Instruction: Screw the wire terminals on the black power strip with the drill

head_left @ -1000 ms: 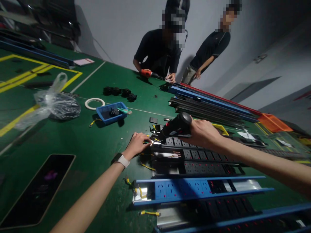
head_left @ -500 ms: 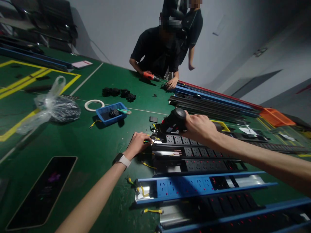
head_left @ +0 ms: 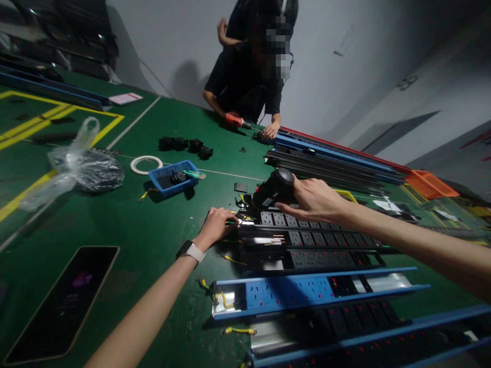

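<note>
My right hand [head_left: 316,197] is wrapped round a black power driver [head_left: 274,189], which is held over the left end of the farthest of the near socket strips [head_left: 289,220]. My left hand [head_left: 218,225], with a watch on its wrist, pinches a small green-yellow wire at that same strip end. Below lie more black strips [head_left: 318,259] and a blue socket strip [head_left: 289,294], with yellow-green wires [head_left: 226,300] at their left ends. The driver's tip is hard to make out.
A blue tray [head_left: 174,179], a tape ring [head_left: 146,165], a plastic bag [head_left: 95,168] and a phone [head_left: 63,304] lie on the left. Across the green table [head_left: 161,220] a person holds a red driver [head_left: 236,120]; another stands behind. An orange bin [head_left: 431,184] sits far right.
The fingers of my right hand have shifted on the driver, one now stretched along its underside. The person standing at the back has moved left and raised an arm. The view has shifted slightly.
</note>
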The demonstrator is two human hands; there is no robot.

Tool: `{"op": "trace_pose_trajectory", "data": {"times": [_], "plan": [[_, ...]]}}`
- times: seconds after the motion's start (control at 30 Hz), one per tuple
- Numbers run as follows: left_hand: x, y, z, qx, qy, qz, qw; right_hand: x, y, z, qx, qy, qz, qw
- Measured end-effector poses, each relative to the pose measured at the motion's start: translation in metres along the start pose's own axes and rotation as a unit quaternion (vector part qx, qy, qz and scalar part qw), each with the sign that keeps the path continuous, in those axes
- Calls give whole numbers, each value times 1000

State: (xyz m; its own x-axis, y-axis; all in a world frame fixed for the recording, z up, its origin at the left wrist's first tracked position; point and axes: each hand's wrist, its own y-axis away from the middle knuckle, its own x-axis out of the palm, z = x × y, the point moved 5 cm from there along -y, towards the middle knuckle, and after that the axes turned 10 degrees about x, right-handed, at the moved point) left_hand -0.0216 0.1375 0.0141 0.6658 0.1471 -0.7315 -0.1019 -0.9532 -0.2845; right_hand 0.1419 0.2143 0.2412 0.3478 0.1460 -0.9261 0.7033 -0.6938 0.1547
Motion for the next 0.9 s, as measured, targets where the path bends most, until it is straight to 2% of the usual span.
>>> {"op": "trace_pose_trajectory", "data": {"times": [0.3, 0.5, 0.6, 0.67, 0.8, 0.9], "plan": [[1, 0, 4, 1, 9, 3, 1000, 6, 7, 2, 36, 8, -2, 999], [0, 1, 3, 7, 12, 3, 1000, 13, 4, 0, 103, 26, -18, 994], [1, 1, 3, 4, 13, 0, 1000, 14, 4, -3, 114, 25, -18, 993], [1, 1, 3, 2, 17, -2, 1000, 12, 2, -7, 112, 5, -7, 994], [1, 0, 4, -2, 19, -5, 1000, 14, -9, -15, 90, -108, 65, 988], [0, 1, 3, -1, 20, -1, 1000, 13, -17, -20, 88, -147, 64, 983]]}}
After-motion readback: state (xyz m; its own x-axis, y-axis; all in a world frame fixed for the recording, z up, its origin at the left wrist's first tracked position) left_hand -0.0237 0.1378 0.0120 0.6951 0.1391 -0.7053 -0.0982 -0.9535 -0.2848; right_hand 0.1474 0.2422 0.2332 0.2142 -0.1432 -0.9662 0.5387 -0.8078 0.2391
